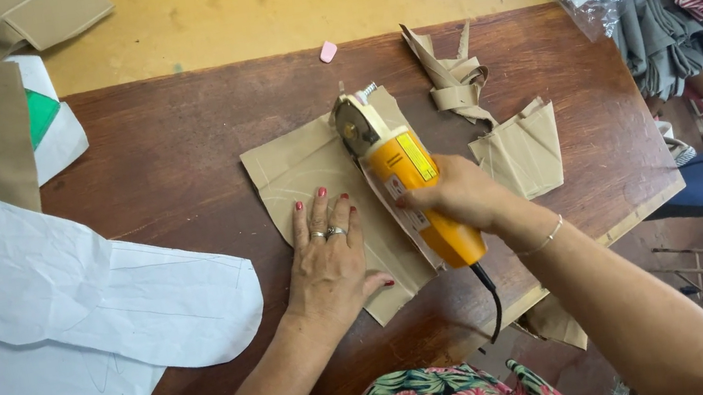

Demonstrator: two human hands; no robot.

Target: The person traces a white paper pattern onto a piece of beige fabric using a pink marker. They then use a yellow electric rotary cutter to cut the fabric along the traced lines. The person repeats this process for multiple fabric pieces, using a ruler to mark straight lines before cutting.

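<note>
Dark brown wood makes up the worktop (175, 150), set against a yellow surface at its far edge, with bagged clothing heaped at the right. Both forearms reach in from the bottom of the view, the left running up and slightly right, the right angling up and left with the wrist bent over the tool. One tan fabric piece (296, 173) lies flat near the middle of the worktop. The left hand (327, 262) rests palm down on its near part, fingers spread and pointing away, pressing the cloth flat; it grips nothing. The right hand (462, 194) is wrapped tight around the body of one orange handheld rotary fabric cutter (410, 181), whose round blade end sits on the fabric piece just beyond the left fingertips; its black cord trails off the near edge. Two tan offcuts (518, 152) lie right of the cutter, one twisted, one flat. Two white paper patterns (56, 291) overlap at the left. One small pink chalk (328, 52) sits at the far edge.
</note>
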